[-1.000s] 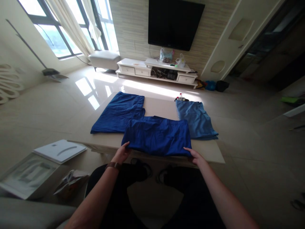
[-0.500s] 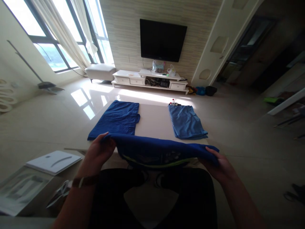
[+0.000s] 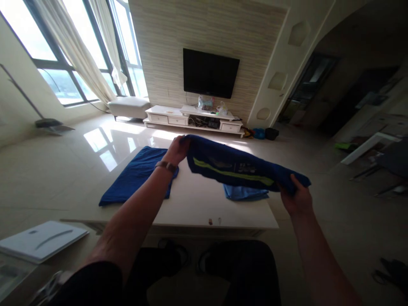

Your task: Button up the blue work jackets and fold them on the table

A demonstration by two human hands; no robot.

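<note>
Both of my hands hold a folded dark blue garment (image 3: pixel 236 168) with a yellow-green stripe up in the air above a low white table (image 3: pixel 197 204). My left hand (image 3: pixel 177 149) grips its far left end, arm stretched forward. My right hand (image 3: pixel 295 197) grips its right end, nearer to me. A dark blue folded cloth (image 3: pixel 135 176) lies on the table's left part. A lighter blue folded cloth (image 3: pixel 244 192) lies on the right part, partly hidden behind the held garment.
Two small objects (image 3: pixel 214 221) sit near the table's front edge. A white flat box (image 3: pixel 38 240) lies at lower left. Beyond the table are a white TV stand (image 3: pixel 191 121), a wall TV (image 3: pixel 210 72) and a white ottoman (image 3: pixel 127 107). My knees are below the table edge.
The dark blue garment was lifted off the table's front and carried up and forward. My left hand swung far forward with its end; the camera tilted upward.
</note>
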